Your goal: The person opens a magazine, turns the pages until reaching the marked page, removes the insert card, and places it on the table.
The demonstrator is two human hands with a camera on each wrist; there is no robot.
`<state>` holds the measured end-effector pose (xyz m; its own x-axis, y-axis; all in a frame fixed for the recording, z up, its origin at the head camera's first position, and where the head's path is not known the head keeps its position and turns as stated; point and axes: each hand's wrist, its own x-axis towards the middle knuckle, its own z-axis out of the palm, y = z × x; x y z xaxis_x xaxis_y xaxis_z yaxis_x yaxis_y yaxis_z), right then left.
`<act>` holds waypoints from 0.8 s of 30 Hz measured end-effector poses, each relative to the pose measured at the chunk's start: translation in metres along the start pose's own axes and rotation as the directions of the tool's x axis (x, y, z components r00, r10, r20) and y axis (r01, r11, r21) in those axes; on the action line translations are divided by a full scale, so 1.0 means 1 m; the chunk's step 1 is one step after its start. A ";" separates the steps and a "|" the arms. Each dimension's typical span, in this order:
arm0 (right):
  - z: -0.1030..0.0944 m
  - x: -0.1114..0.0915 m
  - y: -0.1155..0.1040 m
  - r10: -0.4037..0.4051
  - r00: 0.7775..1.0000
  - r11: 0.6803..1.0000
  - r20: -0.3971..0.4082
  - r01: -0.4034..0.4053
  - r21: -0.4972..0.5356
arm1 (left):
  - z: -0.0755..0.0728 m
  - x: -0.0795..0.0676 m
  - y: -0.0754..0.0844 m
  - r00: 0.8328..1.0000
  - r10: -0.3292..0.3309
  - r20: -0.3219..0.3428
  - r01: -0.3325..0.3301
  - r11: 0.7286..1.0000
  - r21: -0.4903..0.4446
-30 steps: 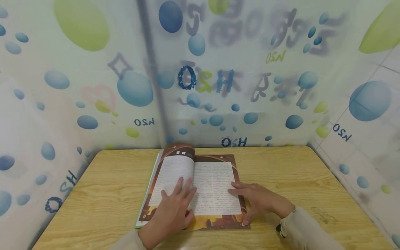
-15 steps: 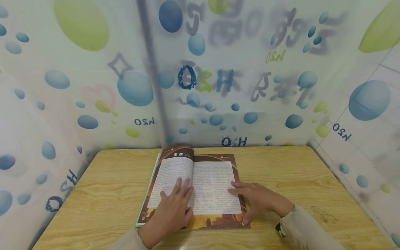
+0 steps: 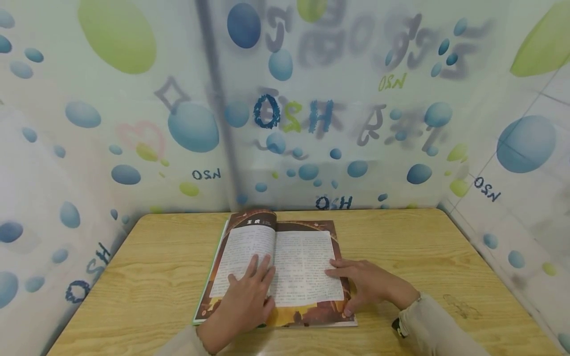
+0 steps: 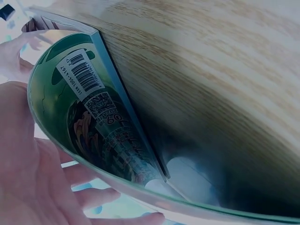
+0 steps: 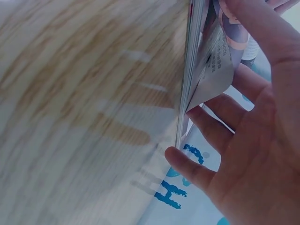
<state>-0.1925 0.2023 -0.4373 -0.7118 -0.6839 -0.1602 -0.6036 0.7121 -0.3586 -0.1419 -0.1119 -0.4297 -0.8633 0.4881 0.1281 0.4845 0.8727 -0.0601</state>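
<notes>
Book (image 3: 285,269): lies open on the tabletop (image 3: 401,232), under the left fingers, beside the right.
Left hand (image 3: 247,296): fingers spread, resting on the left page (image 3: 242,247).
Right hand (image 3: 371,283): fingers parted, touching the right page's (image 3: 307,262) edge.

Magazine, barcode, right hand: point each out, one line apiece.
Magazine (image 3: 304,267): head view, middle of its right-hand page.
Barcode (image 4: 85,76): left wrist view, middle of its printed bars.
Right hand (image 3: 371,283): head view, back of the hand.

An open magazine (image 3: 307,269) lies on the wood-grained table (image 3: 401,232). The left hand (image 3: 244,302) rests on the magazine's left page (image 3: 245,242); the right hand (image 3: 371,284) touches its right edge. Behind the magazine, a wall (image 3: 378,126) bears blue and green ovals.
</notes>
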 end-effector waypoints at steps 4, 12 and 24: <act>-0.003 0.003 0.000 -0.011 1.000 1.000 -0.020 0.011 -0.015 | -0.001 0.001 0.003 1.000 -0.009 -0.030 0.009 1.000 -0.004; -0.006 0.005 -0.001 -0.036 0.995 0.999 -0.091 0.038 0.017 | -0.001 0.002 0.013 0.995 0.066 -0.079 -0.064 0.998 0.021; -0.013 0.004 -0.009 -0.105 0.966 0.994 -0.236 0.106 -0.009 | -0.001 0.004 0.017 0.983 0.166 -0.084 -0.156 0.981 0.112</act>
<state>-0.1951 0.1955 -0.4225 -0.7091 -0.6979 0.1003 -0.6787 0.6371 -0.3652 -0.1370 -0.0953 -0.4291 -0.7561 0.6236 0.1986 0.5947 0.7813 -0.1895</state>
